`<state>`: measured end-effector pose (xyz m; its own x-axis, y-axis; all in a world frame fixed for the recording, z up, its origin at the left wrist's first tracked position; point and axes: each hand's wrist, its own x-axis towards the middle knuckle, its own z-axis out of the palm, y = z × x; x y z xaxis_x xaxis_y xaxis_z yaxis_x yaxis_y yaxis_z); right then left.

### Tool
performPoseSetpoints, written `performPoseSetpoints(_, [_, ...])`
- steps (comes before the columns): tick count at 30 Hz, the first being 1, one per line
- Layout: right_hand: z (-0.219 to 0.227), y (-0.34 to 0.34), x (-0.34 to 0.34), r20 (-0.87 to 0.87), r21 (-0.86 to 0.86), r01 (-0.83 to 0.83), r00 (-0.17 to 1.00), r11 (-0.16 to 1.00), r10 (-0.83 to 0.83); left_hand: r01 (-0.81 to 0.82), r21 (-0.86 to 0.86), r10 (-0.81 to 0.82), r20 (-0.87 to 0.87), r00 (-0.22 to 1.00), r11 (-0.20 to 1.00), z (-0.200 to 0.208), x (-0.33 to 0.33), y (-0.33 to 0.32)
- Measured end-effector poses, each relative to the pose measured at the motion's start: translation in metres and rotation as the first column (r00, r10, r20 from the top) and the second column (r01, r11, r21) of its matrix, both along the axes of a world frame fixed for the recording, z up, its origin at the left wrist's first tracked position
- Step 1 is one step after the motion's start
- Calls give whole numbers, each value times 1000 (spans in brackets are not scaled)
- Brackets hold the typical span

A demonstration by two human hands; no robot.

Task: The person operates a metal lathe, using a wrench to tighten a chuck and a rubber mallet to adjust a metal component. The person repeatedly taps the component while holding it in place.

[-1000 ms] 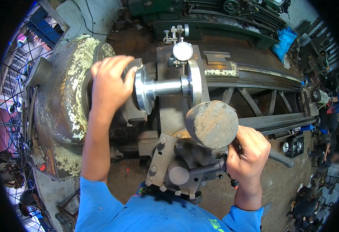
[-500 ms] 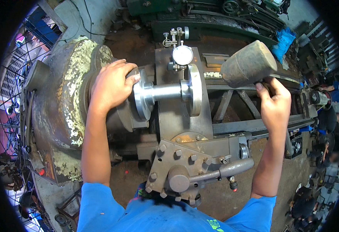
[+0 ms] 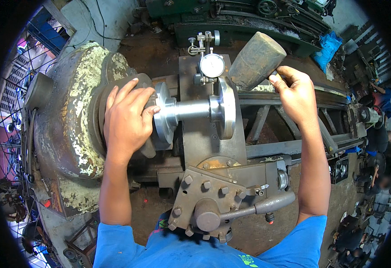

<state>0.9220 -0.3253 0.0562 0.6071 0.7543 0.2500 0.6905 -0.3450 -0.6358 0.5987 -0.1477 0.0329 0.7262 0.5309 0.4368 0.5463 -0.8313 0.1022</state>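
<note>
My left hand (image 3: 130, 117) lies over the dark lathe chuck (image 3: 148, 146), its fingers curled on the chuck and its thumb beside the flange. The chuck holds a shiny flanged metal shaft (image 3: 193, 108), with a disc at each end of its slim middle. My right hand (image 3: 295, 90) is closed on the handle of a large, dark, cylindrical mallet (image 3: 259, 60). Most of the handle is hidden by my fingers. The mallet head is raised, tilted, just to the right of the right-hand disc (image 3: 228, 107). A dial indicator (image 3: 212, 65) stands behind that disc, its tip close to the rim.
In front of the shaft sits a bolted tool post (image 3: 207, 192) with a thick lever (image 3: 273, 202). The headstock (image 3: 70, 120), with flaking paint, is on the left. Lathe bed rails (image 3: 273, 145) run right. A green machine (image 3: 244, 33) and blue bag (image 3: 327, 49) lie beyond.
My right hand has brought the mallet left and away from me, closer to the right-hand disc. My left hand has come slightly nearer to me, and the chuck has turned.
</note>
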Motion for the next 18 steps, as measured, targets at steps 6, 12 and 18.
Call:
performPoseSetpoints(6, [4,6,-7,-7,-50,1,1000,999,-2,-4,37,3,41,999,999,-5,-4,-9])
performPoseSetpoints(12, [3,4,-8,6,-73,-25,1000,997,25,-6,67,3,47,999,998,-8,-6,-13])
performPoseSetpoints(18, [1,3,-7,-5,-88,-22,1000,996,22,-7,90,3,49,999,996,-10,-7,-15])
